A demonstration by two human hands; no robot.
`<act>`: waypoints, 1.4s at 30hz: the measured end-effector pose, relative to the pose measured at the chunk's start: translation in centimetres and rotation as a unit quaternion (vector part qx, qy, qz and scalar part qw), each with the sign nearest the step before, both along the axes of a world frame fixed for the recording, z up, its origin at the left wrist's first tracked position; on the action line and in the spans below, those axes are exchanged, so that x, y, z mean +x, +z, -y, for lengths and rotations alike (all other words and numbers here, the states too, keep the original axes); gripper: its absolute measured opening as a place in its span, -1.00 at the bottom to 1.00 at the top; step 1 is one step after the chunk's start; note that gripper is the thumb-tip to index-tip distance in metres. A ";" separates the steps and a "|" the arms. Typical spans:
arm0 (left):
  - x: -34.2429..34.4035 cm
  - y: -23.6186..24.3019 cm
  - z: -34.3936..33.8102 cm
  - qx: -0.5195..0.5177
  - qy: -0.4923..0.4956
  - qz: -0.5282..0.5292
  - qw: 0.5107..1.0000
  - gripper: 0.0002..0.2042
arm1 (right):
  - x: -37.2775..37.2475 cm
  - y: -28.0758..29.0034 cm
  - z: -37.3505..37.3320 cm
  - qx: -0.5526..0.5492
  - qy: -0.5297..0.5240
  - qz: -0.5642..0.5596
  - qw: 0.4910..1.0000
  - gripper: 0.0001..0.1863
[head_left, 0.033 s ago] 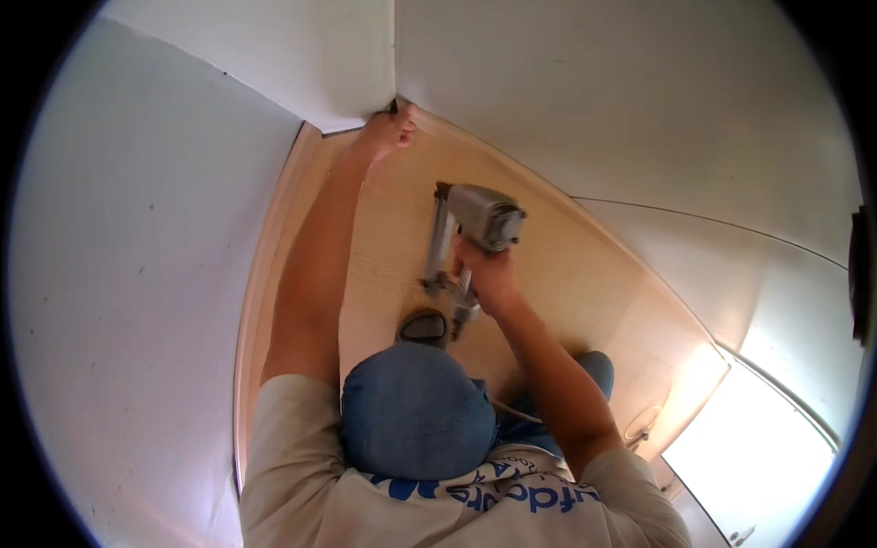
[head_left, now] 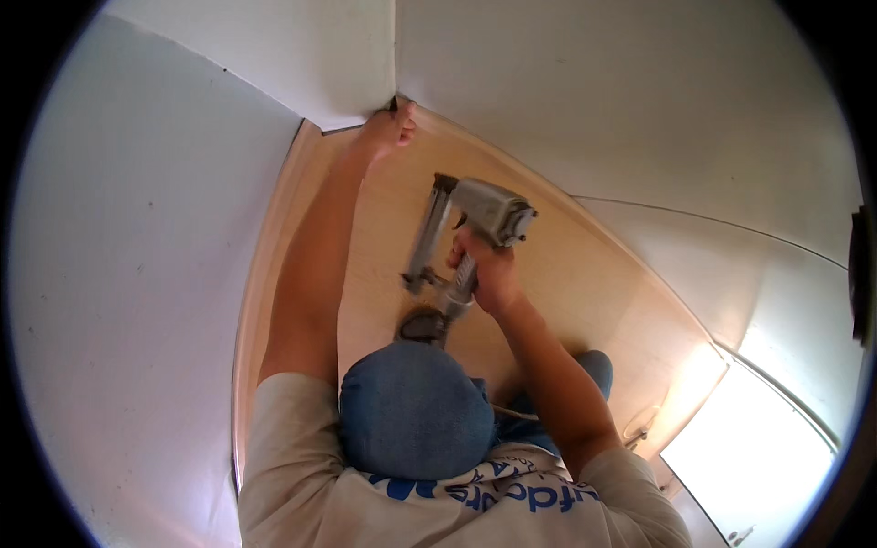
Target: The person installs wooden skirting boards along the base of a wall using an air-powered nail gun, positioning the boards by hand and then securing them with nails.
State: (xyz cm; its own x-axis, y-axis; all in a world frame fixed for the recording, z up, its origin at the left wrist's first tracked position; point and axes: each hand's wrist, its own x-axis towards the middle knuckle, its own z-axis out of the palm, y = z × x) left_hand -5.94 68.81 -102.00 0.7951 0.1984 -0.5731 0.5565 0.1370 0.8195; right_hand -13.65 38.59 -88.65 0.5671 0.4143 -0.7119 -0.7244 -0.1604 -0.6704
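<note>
Stretching between pale walls (head_left: pixel 137 237), tan floor (head_left: pixel 382 228) underlies the nail gun (head_left: pixel 489 208).

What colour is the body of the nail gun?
Dull silver-grey. The nail gun shows best in the head view, the only one.

Your left hand (head_left: pixel 391 132) at the far corner, the nail gun (head_left: pixel 491 210) in your right hand (head_left: pixel 489 271) nearer you.
Before you the floor (head_left: pixel 379 242) runs between the left wall (head_left: pixel 137 274) and the right wall (head_left: pixel 630 119), with a left trim strip (head_left: pixel 262 260) and a right trim strip (head_left: pixel 539 185) along their feet; the far wall (head_left: pixel 292 55) meets the right wall by your left hand. Your shoe (head_left: pixel 423 325) sits on the floor, just ahead of your knee (head_left: pixel 416 411).
</note>
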 end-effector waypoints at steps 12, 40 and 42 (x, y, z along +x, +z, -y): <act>1.2 -1.5 0.7 0.029 -0.001 0.016 0.999 -0.31 | -3.1 -14.0 3.9 0.090 -0.268 -0.120 0.952 -0.64; 0.7 1.0 3.8 -0.009 0.052 0.021 0.998 -0.56 | -4.2 -11.2 4.3 -0.025 -0.156 -0.113 0.981 -0.54; -0.4 0.9 3.9 -0.005 0.078 0.045 0.996 -0.49 | -2.9 -9.9 4.0 -0.002 -0.142 -0.136 0.980 -0.57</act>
State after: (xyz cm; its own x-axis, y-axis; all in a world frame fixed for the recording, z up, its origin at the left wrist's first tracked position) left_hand -6.33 64.94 -101.09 0.8025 0.3193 -0.5041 0.4527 0.2245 0.8629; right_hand -16.53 34.54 -98.53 0.4478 0.2645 -0.8541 -0.8924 0.0725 -0.4454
